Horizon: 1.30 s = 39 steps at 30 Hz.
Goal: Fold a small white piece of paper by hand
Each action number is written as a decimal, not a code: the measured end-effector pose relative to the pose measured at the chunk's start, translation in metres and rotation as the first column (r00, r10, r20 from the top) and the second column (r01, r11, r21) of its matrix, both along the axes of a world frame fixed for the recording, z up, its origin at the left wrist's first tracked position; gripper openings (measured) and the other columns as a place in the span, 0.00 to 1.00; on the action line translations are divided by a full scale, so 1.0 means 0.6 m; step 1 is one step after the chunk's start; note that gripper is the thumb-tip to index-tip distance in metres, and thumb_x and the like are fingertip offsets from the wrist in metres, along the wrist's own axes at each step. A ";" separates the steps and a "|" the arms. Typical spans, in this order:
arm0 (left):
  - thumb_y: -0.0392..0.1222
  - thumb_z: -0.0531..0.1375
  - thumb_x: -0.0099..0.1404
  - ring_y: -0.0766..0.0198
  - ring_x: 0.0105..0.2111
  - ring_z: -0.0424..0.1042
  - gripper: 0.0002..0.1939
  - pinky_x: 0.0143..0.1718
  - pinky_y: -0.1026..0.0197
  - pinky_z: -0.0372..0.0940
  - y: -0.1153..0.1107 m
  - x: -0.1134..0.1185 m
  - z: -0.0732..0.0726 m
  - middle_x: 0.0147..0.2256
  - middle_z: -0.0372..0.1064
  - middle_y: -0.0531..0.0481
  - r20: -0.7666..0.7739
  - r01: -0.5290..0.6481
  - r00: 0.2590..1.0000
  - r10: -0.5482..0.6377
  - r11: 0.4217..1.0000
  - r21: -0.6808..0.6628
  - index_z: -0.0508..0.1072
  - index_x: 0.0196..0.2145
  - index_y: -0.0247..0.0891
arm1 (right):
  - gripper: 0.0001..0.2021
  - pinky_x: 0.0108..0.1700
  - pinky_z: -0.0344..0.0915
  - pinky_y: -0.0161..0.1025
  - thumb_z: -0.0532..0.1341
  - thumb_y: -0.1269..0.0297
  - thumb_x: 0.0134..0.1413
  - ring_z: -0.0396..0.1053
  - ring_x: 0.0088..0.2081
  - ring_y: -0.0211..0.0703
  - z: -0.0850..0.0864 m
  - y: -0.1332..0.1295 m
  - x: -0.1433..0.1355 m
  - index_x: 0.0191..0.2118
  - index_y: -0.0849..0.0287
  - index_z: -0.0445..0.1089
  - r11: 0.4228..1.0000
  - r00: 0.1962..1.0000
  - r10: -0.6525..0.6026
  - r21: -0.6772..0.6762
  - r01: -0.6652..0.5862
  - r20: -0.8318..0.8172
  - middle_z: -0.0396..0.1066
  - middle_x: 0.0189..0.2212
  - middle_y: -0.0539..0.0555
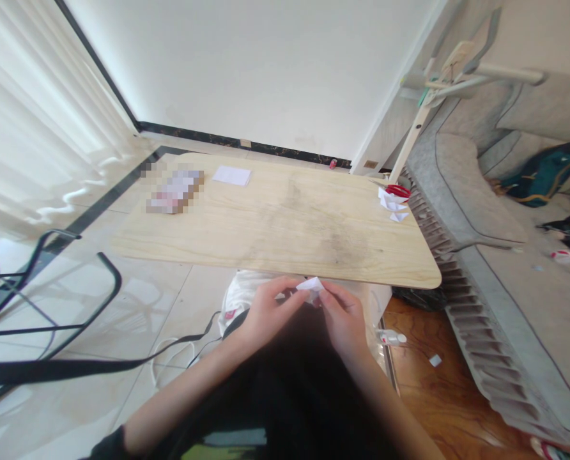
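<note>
A small piece of folded white paper (pixel 312 285) is held between both hands, just in front of the table's near edge. My left hand (pixel 276 305) pinches it from the left, thumb on top. From the right, my right hand (pixel 343 313) grips its other side with the fingers curled beneath. Some fingertips are hidden behind the paper and the hands. At the right end of the wooden table (pixel 246 223) lie several folded white paper pieces (pixel 392 203) beside red-handled scissors (pixel 398 191). Flat white paper sheets (pixel 232 175) rest near the far edge.
A pixelated box-like object (pixel 176 191) sits at the table's left end. To the right are a grey sofa (pixel 529 255) and a pale upright stand (pixel 412 134). A black metal frame (pixel 50 332) stands at left. A small bottle (pixel 391 337) is below the table on the right.
</note>
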State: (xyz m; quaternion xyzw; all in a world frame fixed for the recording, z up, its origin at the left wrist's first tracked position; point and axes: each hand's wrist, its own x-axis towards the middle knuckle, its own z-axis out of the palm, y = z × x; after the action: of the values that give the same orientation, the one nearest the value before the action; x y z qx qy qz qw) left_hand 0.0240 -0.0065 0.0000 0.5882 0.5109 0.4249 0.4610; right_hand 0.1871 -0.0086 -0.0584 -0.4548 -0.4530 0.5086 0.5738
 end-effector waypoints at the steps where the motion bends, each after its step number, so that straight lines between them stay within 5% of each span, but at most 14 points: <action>1: 0.41 0.61 0.62 0.59 0.35 0.74 0.07 0.38 0.62 0.66 0.001 0.000 -0.002 0.32 0.78 0.49 -0.001 -0.007 1.000 0.007 1.000 -0.002 0.79 0.34 0.38 | 0.08 0.33 0.70 0.40 0.66 0.60 0.54 0.71 0.27 0.42 0.001 0.000 0.000 0.40 0.53 0.80 1.000 1.000 0.003 -0.004 -0.003 0.004 0.76 0.26 0.50; 11: 0.44 0.60 0.63 0.59 0.30 0.75 0.13 0.34 0.63 0.66 0.000 -0.004 -0.001 0.27 0.78 0.49 0.054 -0.014 0.998 0.019 0.996 -0.091 0.79 0.27 0.36 | 0.08 0.33 0.68 0.38 0.68 0.61 0.52 0.71 0.27 0.40 0.004 0.001 0.002 0.39 0.54 0.80 0.997 1.000 0.012 -0.071 -0.011 0.006 0.76 0.24 0.50; 21: 0.46 0.60 0.64 0.61 0.29 0.73 0.14 0.33 0.64 0.64 0.001 -0.006 -0.013 0.25 0.76 0.50 -0.011 0.000 1.000 -0.001 0.995 -0.095 0.78 0.26 0.35 | 0.07 0.27 0.67 0.35 0.68 0.61 0.48 0.68 0.23 0.38 0.053 0.002 -0.005 0.33 0.58 0.79 0.988 0.994 0.052 -0.151 -0.037 0.094 0.74 0.21 0.49; 25: 0.44 0.61 0.62 0.61 0.31 0.74 0.10 0.36 0.64 0.65 0.000 -0.005 -0.016 0.27 0.77 0.51 -0.017 0.031 0.999 -0.033 0.995 -0.096 0.79 0.30 0.36 | 0.07 0.26 0.65 0.35 0.66 0.61 0.50 0.67 0.22 0.38 0.052 0.000 -0.006 0.31 0.59 0.78 0.989 0.990 0.052 -0.144 -0.034 0.128 0.71 0.18 0.48; 39: 0.46 0.57 0.67 0.65 0.26 0.69 0.17 0.31 0.66 0.62 0.000 -0.007 -0.022 0.23 0.72 0.51 0.050 0.078 0.996 -0.072 0.989 -0.123 0.77 0.26 0.35 | 0.09 0.26 0.65 0.34 0.65 0.60 0.51 0.67 0.22 0.38 0.051 -0.002 -0.007 0.29 0.60 0.77 0.988 0.982 0.031 -0.155 -0.002 0.184 0.70 0.18 0.48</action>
State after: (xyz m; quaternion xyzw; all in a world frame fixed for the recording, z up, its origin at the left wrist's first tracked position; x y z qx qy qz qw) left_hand 0.0198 -0.0064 -0.0131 0.5672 0.5032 0.3879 0.5240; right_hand 0.1830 -0.0096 -0.0281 -0.5393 -0.4678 0.5022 0.4879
